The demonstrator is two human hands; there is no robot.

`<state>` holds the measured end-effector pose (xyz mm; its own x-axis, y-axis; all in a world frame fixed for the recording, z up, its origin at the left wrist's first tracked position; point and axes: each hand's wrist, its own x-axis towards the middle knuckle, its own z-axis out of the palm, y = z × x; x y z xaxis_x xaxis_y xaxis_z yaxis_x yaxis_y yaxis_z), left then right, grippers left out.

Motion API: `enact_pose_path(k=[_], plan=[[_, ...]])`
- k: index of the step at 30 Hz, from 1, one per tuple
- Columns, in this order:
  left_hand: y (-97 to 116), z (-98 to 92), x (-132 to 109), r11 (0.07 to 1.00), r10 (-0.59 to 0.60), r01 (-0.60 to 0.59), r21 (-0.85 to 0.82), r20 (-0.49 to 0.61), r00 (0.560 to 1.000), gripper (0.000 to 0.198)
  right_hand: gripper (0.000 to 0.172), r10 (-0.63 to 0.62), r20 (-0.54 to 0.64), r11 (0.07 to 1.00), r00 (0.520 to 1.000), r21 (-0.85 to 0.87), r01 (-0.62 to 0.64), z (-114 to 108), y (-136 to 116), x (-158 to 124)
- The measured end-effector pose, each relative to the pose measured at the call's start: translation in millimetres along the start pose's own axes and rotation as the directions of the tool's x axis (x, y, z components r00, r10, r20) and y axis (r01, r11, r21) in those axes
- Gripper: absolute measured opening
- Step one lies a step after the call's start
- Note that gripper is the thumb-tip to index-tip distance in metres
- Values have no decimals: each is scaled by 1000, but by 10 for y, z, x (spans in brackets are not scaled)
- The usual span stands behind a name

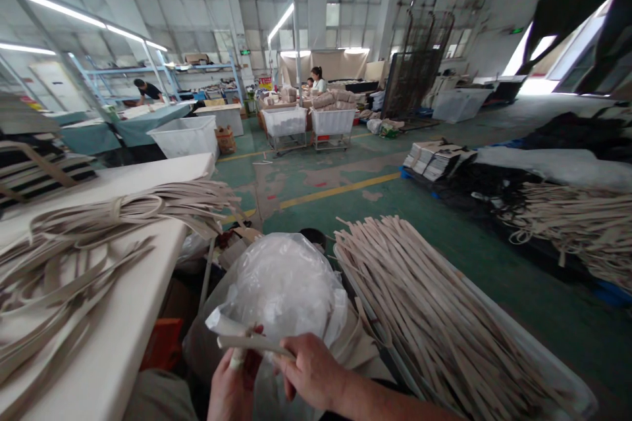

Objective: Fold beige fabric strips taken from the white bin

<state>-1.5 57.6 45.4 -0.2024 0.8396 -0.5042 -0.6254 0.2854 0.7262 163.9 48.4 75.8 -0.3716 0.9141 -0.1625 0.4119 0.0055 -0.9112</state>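
Between six and seven o'clock, our left hand (232,385) and right hand (313,368) both pinch one pale strip (257,343) by the clear bag (286,276). If our grip gets loose, the smooth strip might slide away, maybe into the tub (585,391) at four o'clock.

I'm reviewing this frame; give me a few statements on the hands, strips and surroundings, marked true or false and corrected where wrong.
1. The right hand and left hand both grip a pale strip. True.
2. The plastic bag lies on the table. False: the bag is beside the table, just beyond the hands.
3. Many long strips lie in the container at the right. True.
4. The bundle on the table is black. False: the bundle is beige.
5. A yellow line marks the floor. True.
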Motion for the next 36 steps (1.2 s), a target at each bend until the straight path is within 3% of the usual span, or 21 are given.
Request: enact_pose_path(k=[3,9,14,18,25,30,33,36], plan=[[-111,-24,-31,998,-62,61,26,28,998,49,34,-9,-7,1000,1000,20,9,-5,3,19],[-133,-81,-58,997,-16,13,82,44,999,48,50,7,114,996,994,86,-17,31,52,-23],[-241,-85,-69,990,-71,54,133,128,989,47,41,54,127,979,990,188,-78,84,63,37],[-325,-87,-84,997,-61,53,64,126,990,47,36,66,108,994,992,81,-75,61,22,80],[-93,-126,2,999,-32,32,-10,57,998,39,20,99,173,994,980,18,-104,-13,-28,-12],[-90,-147,54,998,-56,57,-16,44,997,42,30,98,157,990,983,85,-113,46,51,-51],[-163,-173,82,997,-67,68,-24,27,997,47,36,93,115,985,989,131,-108,95,74,-14],[-295,-187,59,996,-89,90,-15,57,994,48,31,81,71,992,994,94,-88,91,32,36]])
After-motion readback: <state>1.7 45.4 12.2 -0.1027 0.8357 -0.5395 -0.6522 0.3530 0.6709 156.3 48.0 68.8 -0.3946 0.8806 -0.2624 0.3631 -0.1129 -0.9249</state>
